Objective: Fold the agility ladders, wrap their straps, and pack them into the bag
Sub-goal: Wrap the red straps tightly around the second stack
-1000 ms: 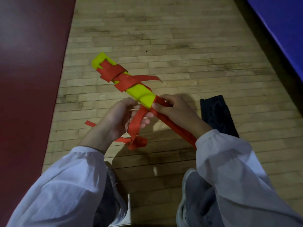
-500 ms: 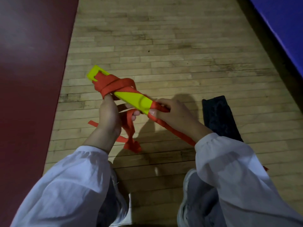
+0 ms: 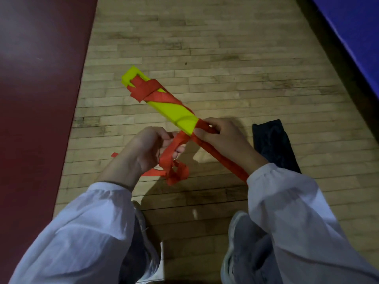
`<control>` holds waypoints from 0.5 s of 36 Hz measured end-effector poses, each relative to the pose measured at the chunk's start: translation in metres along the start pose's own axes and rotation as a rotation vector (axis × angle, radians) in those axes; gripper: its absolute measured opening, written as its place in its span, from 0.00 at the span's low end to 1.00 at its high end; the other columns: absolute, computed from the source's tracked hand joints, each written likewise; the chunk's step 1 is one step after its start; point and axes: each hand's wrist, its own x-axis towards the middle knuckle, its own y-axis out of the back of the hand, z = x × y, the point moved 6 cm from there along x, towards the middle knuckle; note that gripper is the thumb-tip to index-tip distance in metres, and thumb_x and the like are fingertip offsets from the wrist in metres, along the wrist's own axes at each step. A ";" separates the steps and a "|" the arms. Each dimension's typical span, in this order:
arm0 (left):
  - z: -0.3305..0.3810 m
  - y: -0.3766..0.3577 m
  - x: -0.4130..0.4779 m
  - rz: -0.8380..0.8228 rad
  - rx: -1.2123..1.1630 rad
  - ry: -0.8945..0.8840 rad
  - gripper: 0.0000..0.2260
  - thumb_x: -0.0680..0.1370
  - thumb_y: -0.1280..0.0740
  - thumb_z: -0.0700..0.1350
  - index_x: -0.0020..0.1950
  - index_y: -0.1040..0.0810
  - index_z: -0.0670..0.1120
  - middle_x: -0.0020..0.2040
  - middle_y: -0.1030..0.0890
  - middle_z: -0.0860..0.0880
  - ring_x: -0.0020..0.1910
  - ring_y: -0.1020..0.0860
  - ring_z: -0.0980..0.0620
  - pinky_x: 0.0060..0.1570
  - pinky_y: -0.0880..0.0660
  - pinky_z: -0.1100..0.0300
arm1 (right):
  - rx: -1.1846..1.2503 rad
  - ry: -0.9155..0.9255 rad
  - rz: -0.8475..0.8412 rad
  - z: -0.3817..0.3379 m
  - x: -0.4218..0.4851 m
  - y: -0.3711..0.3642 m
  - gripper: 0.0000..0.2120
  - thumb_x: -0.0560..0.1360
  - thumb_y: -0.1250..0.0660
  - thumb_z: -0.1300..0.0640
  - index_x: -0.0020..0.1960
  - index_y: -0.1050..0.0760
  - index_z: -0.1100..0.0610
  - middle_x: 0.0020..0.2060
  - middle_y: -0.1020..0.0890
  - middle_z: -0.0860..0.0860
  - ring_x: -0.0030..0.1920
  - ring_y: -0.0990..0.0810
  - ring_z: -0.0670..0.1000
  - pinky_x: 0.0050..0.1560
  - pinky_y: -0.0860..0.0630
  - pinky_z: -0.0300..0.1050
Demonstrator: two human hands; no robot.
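Evidently mid-wrap above the floor: right hand (image 3: 217, 138) pinched the folded ladder (image 3: 174, 110), left hand (image 3: 150, 147) gripped the red strap (image 3: 174, 149), whose dangling slack risked loosening the coils.

Both forearms, in loose white sleeves (image 3: 86, 226), reach forward and down, wrists bare and the two hands close together. The left hand (image 3: 148, 149) curls its fingers round a red strap (image 3: 173, 149). The right hand (image 3: 224, 138), knuckles up, grips the strap-wrapped near end of the folded ladder (image 3: 174, 111).
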 end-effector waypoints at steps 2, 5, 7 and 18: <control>0.000 -0.002 0.002 0.015 0.096 -0.036 0.18 0.75 0.50 0.35 0.55 0.24 0.31 0.39 0.18 0.41 0.22 0.23 0.54 0.22 0.27 0.67 | -0.020 0.001 0.006 0.002 0.000 -0.001 0.20 0.75 0.33 0.43 0.64 0.24 0.48 0.55 0.19 0.48 0.54 0.21 0.48 0.47 0.30 0.40; 0.004 -0.002 0.001 0.061 0.227 -0.136 0.15 0.76 0.47 0.36 0.53 0.24 0.32 0.46 0.17 0.40 0.24 0.23 0.53 0.22 0.27 0.66 | -0.074 0.011 0.014 0.001 -0.001 -0.001 0.21 0.75 0.33 0.43 0.64 0.24 0.50 0.55 0.19 0.49 0.54 0.21 0.49 0.49 0.28 0.42; 0.005 -0.003 0.000 0.074 0.285 -0.182 0.11 0.78 0.44 0.40 0.52 0.24 0.37 0.47 0.17 0.38 0.25 0.24 0.52 0.22 0.28 0.65 | -0.111 0.010 0.034 -0.001 -0.002 0.000 0.20 0.75 0.32 0.43 0.62 0.23 0.52 0.53 0.19 0.48 0.53 0.21 0.49 0.51 0.25 0.45; 0.010 0.005 0.000 0.250 0.375 -0.268 0.29 0.76 0.38 0.63 0.53 0.20 0.36 0.43 0.15 0.40 0.23 0.27 0.51 0.21 0.32 0.65 | -0.231 0.100 0.035 -0.016 -0.009 -0.006 0.14 0.72 0.29 0.45 0.49 0.29 0.50 0.38 0.25 0.42 0.42 0.24 0.47 0.38 0.30 0.39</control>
